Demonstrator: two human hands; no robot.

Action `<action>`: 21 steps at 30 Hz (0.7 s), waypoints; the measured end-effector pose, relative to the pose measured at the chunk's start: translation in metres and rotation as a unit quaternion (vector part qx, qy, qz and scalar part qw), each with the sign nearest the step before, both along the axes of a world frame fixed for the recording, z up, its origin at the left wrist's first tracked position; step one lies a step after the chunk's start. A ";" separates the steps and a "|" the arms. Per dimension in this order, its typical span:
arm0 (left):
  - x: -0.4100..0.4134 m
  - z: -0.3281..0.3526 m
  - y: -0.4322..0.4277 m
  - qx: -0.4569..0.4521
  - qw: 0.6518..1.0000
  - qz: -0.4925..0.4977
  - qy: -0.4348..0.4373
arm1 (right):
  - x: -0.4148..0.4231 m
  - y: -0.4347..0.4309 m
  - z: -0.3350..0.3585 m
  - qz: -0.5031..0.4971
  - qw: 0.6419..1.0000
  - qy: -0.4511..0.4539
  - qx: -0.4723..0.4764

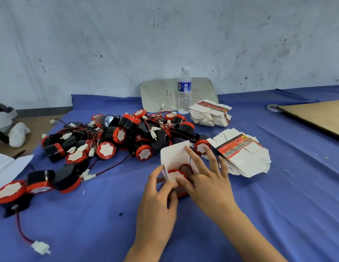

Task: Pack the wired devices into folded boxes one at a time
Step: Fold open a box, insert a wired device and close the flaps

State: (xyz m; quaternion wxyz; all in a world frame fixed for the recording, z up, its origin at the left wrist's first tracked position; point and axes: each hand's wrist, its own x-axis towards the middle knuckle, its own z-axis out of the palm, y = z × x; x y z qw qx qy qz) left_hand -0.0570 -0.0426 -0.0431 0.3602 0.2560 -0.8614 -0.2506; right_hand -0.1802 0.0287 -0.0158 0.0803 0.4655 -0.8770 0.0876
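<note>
Blue cloth (pixel 108 224) is spread under everything. Far left of the fingers, a few loose devices (pixel 9 191) lie apart, one trailing a red-black lead to a white connector (pixel 40 247). Up and left of the left fingers, the pile of wired devices (pixel 117 137) is heaped with its leads tangled. It is presumably kept within reach so that one can be drawn at a time.

The left hand (pixel 157 203) is curled against the left wall of a white folded box (pixel 174 154). Thumb and fingers pinch its side, seemingly to steady it. Between the two sets of fingers, one device (pixel 176 175) sits in the box mouth with its red-rimmed white face up; its lead cannot be made out. The top flap stands open beyond the fingertips.

The right hand (pixel 208 182) is laid over the box with its fingers splayed and fairly straight. The forefinger is on the flap and the thumb is by the device, judged to be seating it before closure.

Just right of the right fingers, a fanned stack of flat boxes (pixel 242 156) is kept, likely for the next pick. Beyond the fingertips stand a second stack (pixel 210 115) and a water bottle (pixel 184 91). A cardboard sheet (pixel 316 116) lies far right.
</note>
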 end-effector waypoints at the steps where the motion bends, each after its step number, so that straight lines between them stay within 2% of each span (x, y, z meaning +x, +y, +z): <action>1: 0.000 0.000 -0.001 -0.001 1.000 -0.001 0.004 | 0.000 0.000 0.001 0.001 1.000 -0.010 0.007; 7: -0.001 -0.003 -0.006 -0.013 1.000 -0.017 -0.008 | -0.001 0.003 0.009 0.038 0.998 -0.053 0.011; 12: 0.000 -0.002 -0.006 0.010 1.000 -0.020 -0.012 | -0.010 0.008 0.003 0.122 0.969 -0.189 -0.098; 16: -0.001 -0.001 -0.005 -0.001 0.999 -0.033 -0.014 | -0.009 0.006 -0.003 0.096 0.974 -0.162 -0.127; 21: 0.000 -0.001 -0.005 0.017 0.999 -0.031 -0.008 | -0.001 0.005 -0.005 0.082 0.964 -0.146 -0.208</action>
